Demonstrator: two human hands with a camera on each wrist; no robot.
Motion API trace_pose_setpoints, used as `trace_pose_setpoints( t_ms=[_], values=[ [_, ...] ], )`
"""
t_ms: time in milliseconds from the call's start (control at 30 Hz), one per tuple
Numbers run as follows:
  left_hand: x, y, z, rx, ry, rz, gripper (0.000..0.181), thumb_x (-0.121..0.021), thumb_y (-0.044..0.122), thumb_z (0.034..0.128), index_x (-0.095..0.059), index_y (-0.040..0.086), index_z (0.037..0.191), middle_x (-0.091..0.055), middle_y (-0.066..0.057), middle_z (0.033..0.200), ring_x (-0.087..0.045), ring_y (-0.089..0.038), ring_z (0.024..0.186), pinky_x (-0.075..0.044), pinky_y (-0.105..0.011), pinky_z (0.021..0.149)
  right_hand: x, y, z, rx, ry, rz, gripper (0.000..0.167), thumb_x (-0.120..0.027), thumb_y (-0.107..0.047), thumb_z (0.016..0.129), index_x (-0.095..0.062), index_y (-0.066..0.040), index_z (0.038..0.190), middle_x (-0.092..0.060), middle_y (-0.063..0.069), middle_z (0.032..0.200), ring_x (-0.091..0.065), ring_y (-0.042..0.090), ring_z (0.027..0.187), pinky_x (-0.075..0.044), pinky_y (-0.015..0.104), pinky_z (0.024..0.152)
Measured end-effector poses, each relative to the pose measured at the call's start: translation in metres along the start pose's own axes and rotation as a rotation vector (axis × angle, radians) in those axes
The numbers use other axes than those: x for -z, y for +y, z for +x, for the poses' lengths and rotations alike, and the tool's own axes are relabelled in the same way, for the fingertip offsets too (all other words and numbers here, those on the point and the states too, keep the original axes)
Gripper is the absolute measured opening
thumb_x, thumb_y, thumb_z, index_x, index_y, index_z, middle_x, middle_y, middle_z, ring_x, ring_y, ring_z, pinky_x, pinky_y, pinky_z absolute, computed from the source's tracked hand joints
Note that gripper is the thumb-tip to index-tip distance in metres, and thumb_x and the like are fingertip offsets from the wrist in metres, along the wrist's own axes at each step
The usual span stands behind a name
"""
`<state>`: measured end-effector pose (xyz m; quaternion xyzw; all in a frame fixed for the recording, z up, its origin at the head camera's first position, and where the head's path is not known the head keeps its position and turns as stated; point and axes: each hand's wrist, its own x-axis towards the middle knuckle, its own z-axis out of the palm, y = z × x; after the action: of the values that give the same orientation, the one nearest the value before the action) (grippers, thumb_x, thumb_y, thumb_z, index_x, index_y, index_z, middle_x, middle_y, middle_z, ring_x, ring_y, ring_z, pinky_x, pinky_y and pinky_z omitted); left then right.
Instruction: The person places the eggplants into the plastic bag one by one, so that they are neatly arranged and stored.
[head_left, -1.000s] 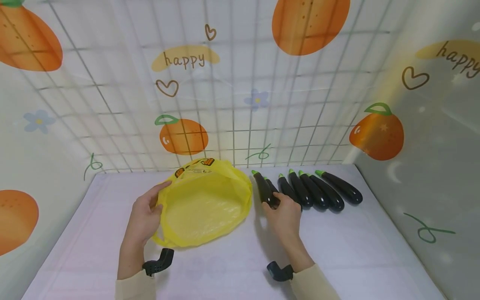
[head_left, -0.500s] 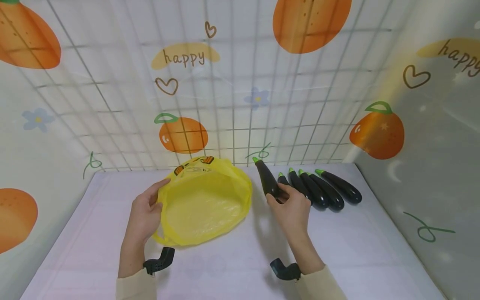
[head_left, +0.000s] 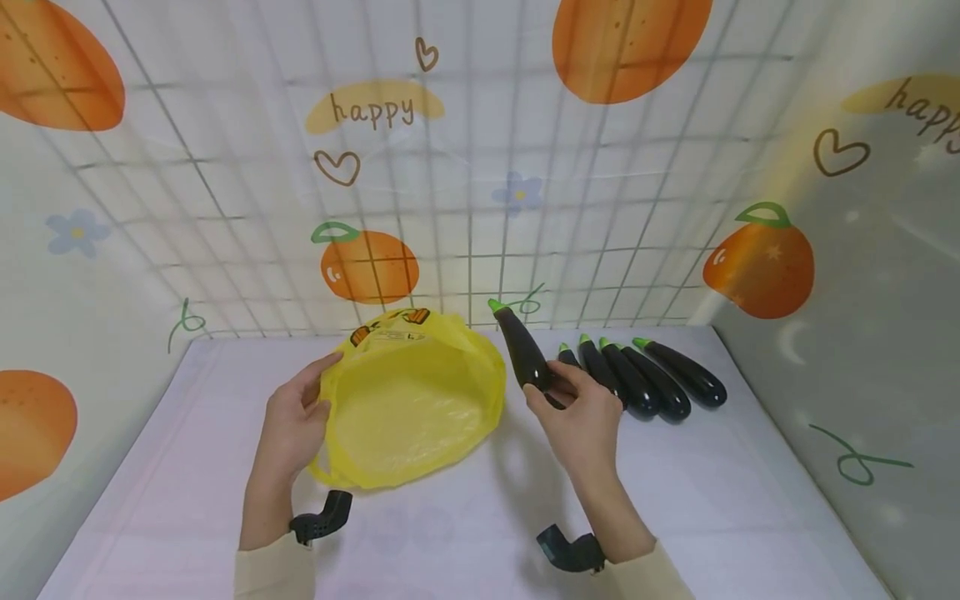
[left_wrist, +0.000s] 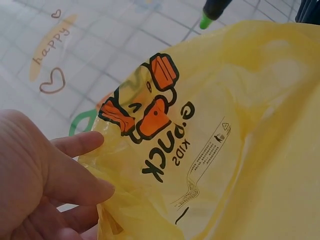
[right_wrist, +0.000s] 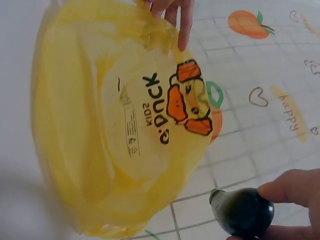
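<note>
A yellow plastic bag (head_left: 416,417) with a printed duck face stands with its mouth open toward me. My left hand (head_left: 292,421) pinches its left rim between thumb and fingers, also clear in the left wrist view (left_wrist: 35,185). To the right of the bag, my right hand (head_left: 581,417) holds a dark eggplant (head_left: 521,346) by its rounded end, green stem pointing up and left. A dark sliver shows under those fingers; whether it is a second eggplant, I cannot tell. In the right wrist view the held eggplant (right_wrist: 245,212) is apart from the bag.
Several more eggplants (head_left: 678,375) lie side by side on the white table (head_left: 427,550), right of my right hand. A printed sheet over a wire grid (head_left: 468,167) rises behind the table. Curtain-like walls stand at both sides.
My right hand has lifted the eggplant off the table and shifted it slightly up, then left toward the bag. My left hand keeps its hold on the rim.
</note>
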<state>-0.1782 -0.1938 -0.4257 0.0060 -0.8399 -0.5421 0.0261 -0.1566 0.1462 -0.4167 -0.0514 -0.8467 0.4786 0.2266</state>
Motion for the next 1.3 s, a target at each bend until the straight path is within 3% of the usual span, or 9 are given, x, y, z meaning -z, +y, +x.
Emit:
trace_pose_setpoints(
  t_ms=[633, 1100, 1300],
  values=[
    [-0.002, 0.001, 0.001, -0.054, -0.001, -0.031, 0.065, -0.05, -0.012, 0.0993, -0.05, 0.018, 0.158, -0.051, -0.013, 0.158, -0.055, -0.033, 0.139, -0.05, -0.046, 0.109, -0.01, -0.032, -0.026, 0.152, -0.112, 0.161, 0.043, -0.088, -0.001, 0.082, -0.074, 0.001, 0.123, -0.076, 0.015, 0.117, -0.077, 0.029, 0.101, -0.062, 0.038, 0.087],
    [-0.001, 0.0, 0.0, -0.088, 0.019, 0.004, 0.065, -0.049, -0.013, 0.0986, -0.052, 0.017, 0.157, -0.052, -0.017, 0.156, -0.055, -0.032, 0.139, -0.05, -0.047, 0.109, -0.029, -0.039, -0.042, 0.165, -0.209, 0.198, 0.043, -0.089, 0.0, 0.079, -0.075, 0.002, 0.119, -0.076, 0.013, 0.114, -0.077, 0.026, 0.099, -0.063, 0.034, 0.086],
    [-0.002, 0.0, 0.001, -0.075, 0.008, 0.004, 0.066, -0.048, -0.013, 0.0988, -0.052, 0.019, 0.157, -0.051, -0.017, 0.157, -0.054, -0.034, 0.14, -0.05, -0.048, 0.11, -0.035, -0.038, -0.047, 0.151, -0.241, 0.196, 0.042, -0.089, -0.001, 0.08, -0.075, 0.002, 0.12, -0.076, 0.014, 0.114, -0.077, 0.025, 0.098, -0.063, 0.035, 0.086]
  ],
)
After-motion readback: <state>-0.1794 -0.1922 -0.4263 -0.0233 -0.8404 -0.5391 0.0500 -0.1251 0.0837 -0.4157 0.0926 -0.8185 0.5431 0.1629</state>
